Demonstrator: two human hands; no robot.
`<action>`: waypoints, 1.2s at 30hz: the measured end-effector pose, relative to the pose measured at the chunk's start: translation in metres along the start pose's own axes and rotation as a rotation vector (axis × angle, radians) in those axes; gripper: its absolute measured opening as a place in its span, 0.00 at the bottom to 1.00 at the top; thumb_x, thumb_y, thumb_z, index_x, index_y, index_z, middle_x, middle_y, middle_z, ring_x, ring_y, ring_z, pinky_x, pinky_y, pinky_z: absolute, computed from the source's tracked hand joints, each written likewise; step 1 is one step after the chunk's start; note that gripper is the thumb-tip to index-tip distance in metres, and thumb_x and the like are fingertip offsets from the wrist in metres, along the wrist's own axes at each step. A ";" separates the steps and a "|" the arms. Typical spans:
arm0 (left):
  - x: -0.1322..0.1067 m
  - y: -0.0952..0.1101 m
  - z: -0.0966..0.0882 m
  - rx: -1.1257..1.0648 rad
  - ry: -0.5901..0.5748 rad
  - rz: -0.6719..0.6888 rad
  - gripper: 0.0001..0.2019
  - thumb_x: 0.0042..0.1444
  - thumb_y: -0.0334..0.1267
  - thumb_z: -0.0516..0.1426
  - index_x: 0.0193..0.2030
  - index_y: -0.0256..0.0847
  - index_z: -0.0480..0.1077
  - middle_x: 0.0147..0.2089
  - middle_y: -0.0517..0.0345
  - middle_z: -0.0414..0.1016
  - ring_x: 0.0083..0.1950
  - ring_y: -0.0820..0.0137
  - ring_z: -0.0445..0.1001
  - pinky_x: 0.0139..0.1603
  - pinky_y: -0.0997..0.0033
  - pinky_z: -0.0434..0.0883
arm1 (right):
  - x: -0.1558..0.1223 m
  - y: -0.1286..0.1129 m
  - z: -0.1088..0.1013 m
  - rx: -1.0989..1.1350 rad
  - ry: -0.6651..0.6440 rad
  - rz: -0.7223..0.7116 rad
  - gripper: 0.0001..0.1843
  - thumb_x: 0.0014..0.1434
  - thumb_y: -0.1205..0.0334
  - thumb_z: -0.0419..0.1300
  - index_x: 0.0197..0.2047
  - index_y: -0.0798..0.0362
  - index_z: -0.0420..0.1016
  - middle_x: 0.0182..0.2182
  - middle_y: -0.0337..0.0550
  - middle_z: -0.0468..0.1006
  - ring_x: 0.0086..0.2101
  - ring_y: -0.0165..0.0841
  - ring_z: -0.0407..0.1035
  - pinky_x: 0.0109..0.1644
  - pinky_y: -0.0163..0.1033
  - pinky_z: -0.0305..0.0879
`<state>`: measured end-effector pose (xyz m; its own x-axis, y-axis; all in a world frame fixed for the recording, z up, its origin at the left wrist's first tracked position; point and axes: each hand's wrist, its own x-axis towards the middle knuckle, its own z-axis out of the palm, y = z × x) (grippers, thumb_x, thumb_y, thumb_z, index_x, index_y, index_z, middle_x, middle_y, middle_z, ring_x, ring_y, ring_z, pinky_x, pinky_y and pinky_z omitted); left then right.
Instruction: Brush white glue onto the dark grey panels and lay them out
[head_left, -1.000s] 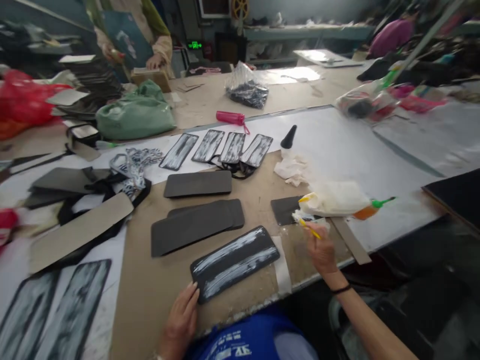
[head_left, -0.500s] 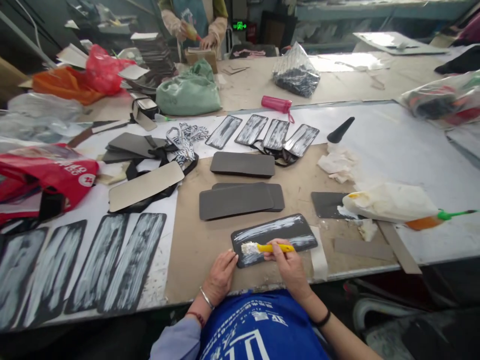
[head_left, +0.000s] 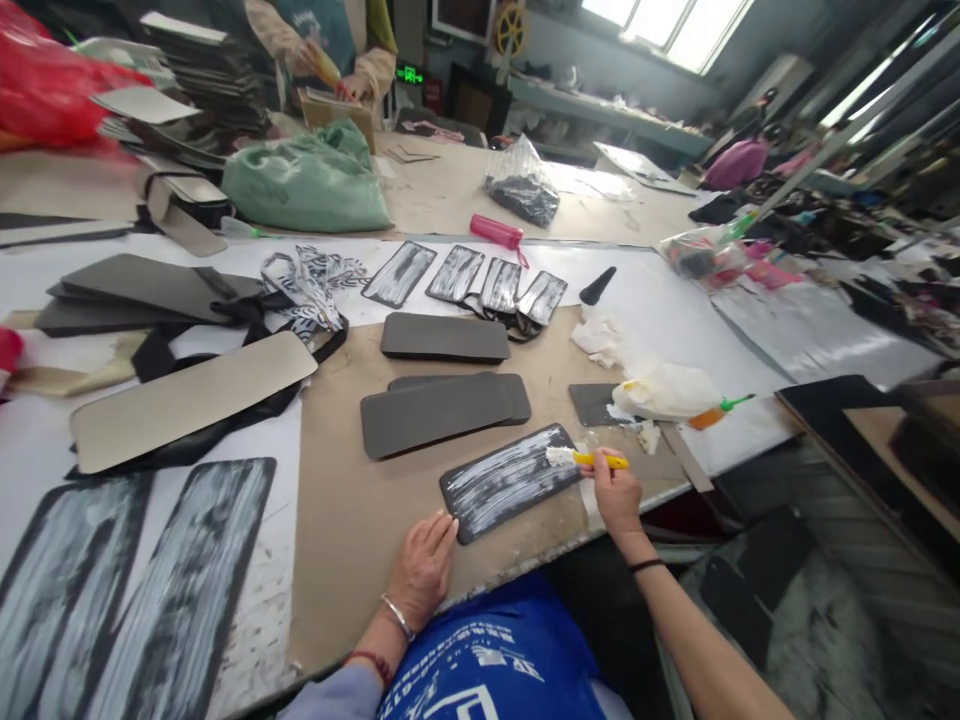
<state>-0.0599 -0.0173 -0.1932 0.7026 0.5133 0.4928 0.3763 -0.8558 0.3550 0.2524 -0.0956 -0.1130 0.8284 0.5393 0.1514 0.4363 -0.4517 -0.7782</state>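
Note:
My right hand (head_left: 616, 492) grips the yellow handle of a brush (head_left: 592, 459). White paste coats its bristles, which rest on the right end of a dark rounded panel (head_left: 504, 484) streaked with white. My left hand (head_left: 426, 562) lies on the brown board with its fingers stretched out, fingertips touching the panel's lower left corner. Just behind are dark grey unpainted panels (head_left: 439, 412) in a small overlapping pile, and a further stack of grey panels (head_left: 444, 338) beyond it. A white paste container (head_left: 669, 390) lies to the right on a dark panel.
White-streaked panels (head_left: 191, 560) lie at the left, and several smaller streaked pieces (head_left: 401, 274) at the back. A beige panel (head_left: 195, 400) rests on black straps. A green bag (head_left: 307, 182) and pink bottle (head_left: 495, 232) stand farther off. A co-worker (head_left: 322, 60) handles a box across the table.
My right hand has moved the brush from the panel's left part to its right end. White streaks now cover more of the panel. The view has turned to the right.

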 end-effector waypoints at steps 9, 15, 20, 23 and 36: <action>0.010 -0.001 -0.007 -0.001 0.040 0.020 0.16 0.56 0.31 0.52 0.51 0.39 0.68 0.46 0.51 0.75 0.52 0.65 0.70 0.51 0.63 0.67 | -0.020 -0.010 0.011 -0.237 -0.091 -0.616 0.15 0.65 0.56 0.47 0.39 0.52 0.72 0.34 0.49 0.74 0.37 0.40 0.71 0.43 0.47 0.70; 0.017 0.008 -0.005 0.040 0.024 -0.062 0.12 0.56 0.32 0.52 0.46 0.38 0.70 0.42 0.50 0.75 0.46 0.65 0.71 0.46 0.64 0.70 | -0.033 -0.021 -0.007 -0.083 -0.198 -0.653 0.11 0.64 0.65 0.49 0.46 0.50 0.70 0.37 0.47 0.73 0.40 0.36 0.71 0.44 0.43 0.71; 0.023 0.025 0.007 -0.098 0.052 -0.448 0.13 0.57 0.36 0.50 0.46 0.38 0.70 0.40 0.49 0.74 0.41 0.64 0.73 0.42 0.61 0.74 | -0.019 -0.005 -0.016 -0.213 -0.113 -0.656 0.11 0.64 0.62 0.50 0.43 0.52 0.73 0.36 0.50 0.74 0.37 0.39 0.72 0.40 0.45 0.73; 0.024 0.031 0.015 -0.261 0.052 -0.793 0.17 0.57 0.36 0.49 0.51 0.38 0.68 0.41 0.48 0.75 0.38 0.65 0.75 0.38 0.62 0.75 | -0.039 -0.013 -0.010 -0.116 -0.253 -0.658 0.12 0.63 0.65 0.50 0.46 0.51 0.71 0.38 0.50 0.75 0.39 0.38 0.72 0.42 0.43 0.73; 0.056 0.038 -0.006 -0.860 0.117 -1.500 0.18 0.43 0.39 0.61 0.41 0.33 0.71 0.33 0.52 0.76 0.32 0.71 0.74 0.32 0.72 0.73 | -0.079 -0.042 0.007 0.136 -0.440 -0.625 0.14 0.62 0.71 0.50 0.50 0.51 0.68 0.39 0.49 0.73 0.39 0.36 0.71 0.42 0.40 0.72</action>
<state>-0.0099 -0.0201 -0.1473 0.0126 0.8004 -0.5993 0.1768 0.5881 0.7892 0.1663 -0.1139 -0.0962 0.2142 0.9108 0.3528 0.7062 0.1051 -0.7001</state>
